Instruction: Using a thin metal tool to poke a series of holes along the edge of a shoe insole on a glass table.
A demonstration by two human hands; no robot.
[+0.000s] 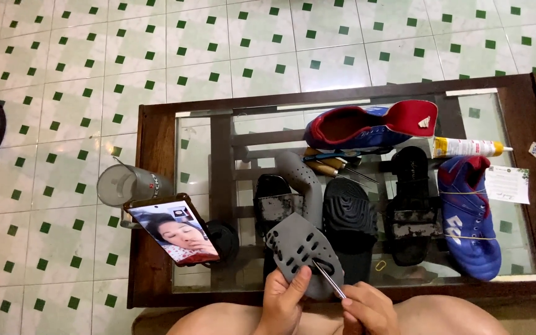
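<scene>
L hand [283,302] grips grey clog upper [303,249] at near table edge [156,186], R hand [367,310] closed on thin metal awl [328,279] poking a hole; risk: tip slips w/ push, jabs L thumb or tears foam.

Both hands low and close together — left hand [283,299] gripping, right hand [370,307] pinching.

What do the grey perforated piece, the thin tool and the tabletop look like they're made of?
Grey perforated piece, in the left hand: likely matte foam or rubber, dull and moulded. Thin tool, in the right hand: probably metal, slim and glinting. Tabletop: glass, see-through and reflective, in a dark wood-look frame.
</scene>
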